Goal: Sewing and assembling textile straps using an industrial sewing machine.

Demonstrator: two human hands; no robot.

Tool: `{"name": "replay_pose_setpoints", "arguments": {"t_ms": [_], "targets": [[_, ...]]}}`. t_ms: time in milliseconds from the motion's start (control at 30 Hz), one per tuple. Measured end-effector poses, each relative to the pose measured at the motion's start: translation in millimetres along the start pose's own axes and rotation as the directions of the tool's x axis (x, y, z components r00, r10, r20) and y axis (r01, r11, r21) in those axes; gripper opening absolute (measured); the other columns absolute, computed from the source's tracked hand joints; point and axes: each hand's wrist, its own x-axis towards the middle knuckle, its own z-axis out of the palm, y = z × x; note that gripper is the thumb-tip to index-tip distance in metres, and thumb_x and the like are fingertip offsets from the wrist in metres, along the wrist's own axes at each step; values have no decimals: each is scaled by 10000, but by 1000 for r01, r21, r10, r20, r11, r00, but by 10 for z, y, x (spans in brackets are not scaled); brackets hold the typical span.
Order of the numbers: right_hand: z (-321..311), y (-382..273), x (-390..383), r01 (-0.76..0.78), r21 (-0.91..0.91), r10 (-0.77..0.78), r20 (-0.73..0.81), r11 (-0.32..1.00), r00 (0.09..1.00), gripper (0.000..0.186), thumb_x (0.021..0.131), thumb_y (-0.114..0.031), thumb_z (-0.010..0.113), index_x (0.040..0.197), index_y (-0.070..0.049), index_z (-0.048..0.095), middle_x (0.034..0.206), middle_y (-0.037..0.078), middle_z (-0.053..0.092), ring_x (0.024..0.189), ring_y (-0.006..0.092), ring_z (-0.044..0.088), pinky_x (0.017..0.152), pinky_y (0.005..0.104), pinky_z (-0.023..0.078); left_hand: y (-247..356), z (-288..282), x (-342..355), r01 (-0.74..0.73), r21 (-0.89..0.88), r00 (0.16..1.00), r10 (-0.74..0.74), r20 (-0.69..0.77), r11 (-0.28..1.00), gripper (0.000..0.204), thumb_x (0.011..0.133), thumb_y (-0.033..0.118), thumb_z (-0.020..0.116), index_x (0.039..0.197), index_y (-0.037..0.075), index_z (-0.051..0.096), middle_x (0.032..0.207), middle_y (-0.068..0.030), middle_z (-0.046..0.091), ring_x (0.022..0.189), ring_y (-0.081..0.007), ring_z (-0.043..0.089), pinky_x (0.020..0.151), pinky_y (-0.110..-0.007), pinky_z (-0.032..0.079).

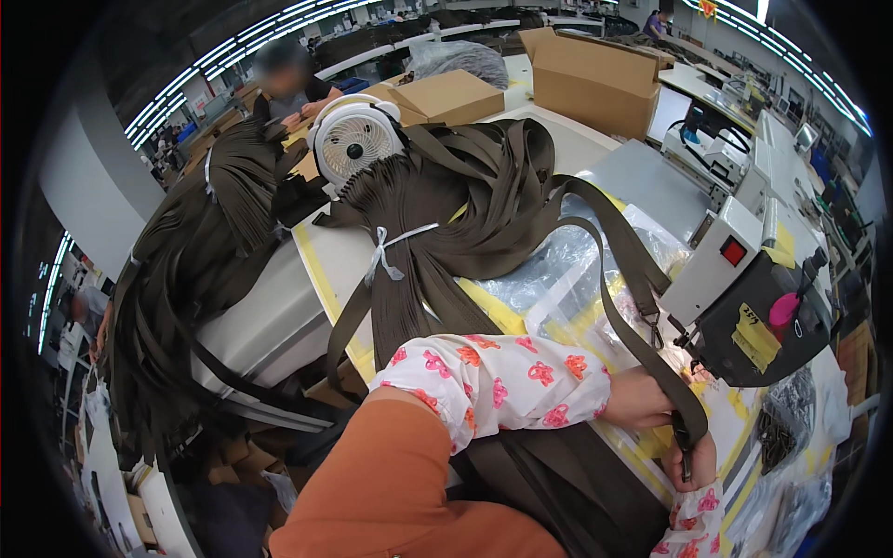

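Note:
A dark olive-brown webbing strap [642, 349] runs down from the large pile and loops over between my hands at the right. My left hand [638, 398], in a white sleeve with pink and orange flowers, is closed at the strap, its fingertips partly hidden behind the webbing. Just below, my right hand [699, 459] is closed around the strap's end, where a small dark fitting [686, 461] shows. A dark metal hook [656, 330] hangs on another strap end beyond my hands. More of the webbing [558, 484] lies across my lap.
A tied bundle of straps [409, 251] lies on the table, another [200, 223] at the left. A white fan [356, 144] stands behind. Right of my hands is a sewing-type machine [721, 260]. Cardboard boxes [591, 88] sit farther back. A co-worker [293, 93] works across the table.

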Motion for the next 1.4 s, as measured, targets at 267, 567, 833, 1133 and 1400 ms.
{"name": "replay_pose_setpoints", "arguments": {"t_ms": [267, 567, 833, 1133, 1400], "targets": [[169, -43, -12, 248, 100, -235, -127, 964, 964, 353, 939, -371, 348, 1010, -54, 486, 744, 87, 575, 453, 163, 515, 390, 258, 399, -231, -13, 36, -181, 373, 983, 171, 60, 910, 185, 718, 138, 564, 870, 34, 554, 688, -70, 592, 650, -235, 609, 569, -347, 483], [53, -138, 199, 399, -746, -701, -126, 533, 702, 406, 655, -152, 761, 970, 14, 567, 778, 79, 602, 709, 147, 568, 688, 270, 463, -231, 44, 194, -142, 461, 971, 32, 238, 876, 211, 720, 133, 553, 906, 33, 551, 731, -73, 611, 633, -232, 609, 553, -329, 475], [-93, -282, 227, 499, -772, -703, 97, 394, 705, 360, 677, -87, 737, 982, 23, 579, 855, 75, 594, 760, 151, 573, 714, 259, 464, -234, 1, 160, -75, 306, 964, -9, 265, 949, 267, 799, 184, 559, 1043, 79, 587, 962, -58, 619, 816, -247, 593, 673, -375, 467], [-248, -246, 284, 543, -783, -697, 206, 304, 687, 352, 679, -124, 734, 962, 33, 594, 868, 119, 586, 796, 215, 590, 742, 284, 466, -302, -20, 144, 102, 137, 942, -140, 305, 985, 234, 806, 204, 567, 1008, 97, 616, 825, -111, 617, 682, -300, 599, 608, -382, 483], [-144, -294, 235, 471, -864, -617, 275, 178, 737, 298, 741, -62, 670, 1012, 16, 573, 932, 61, 527, 829, 169, 556, 737, 258, 457, -256, -26, 178, -13, 174, 949, -42, 311, 985, 250, 813, 143, 557, 1047, 55, 561, 844, -131, 604, 718, -316, 588, 620, -374, 471]]}}
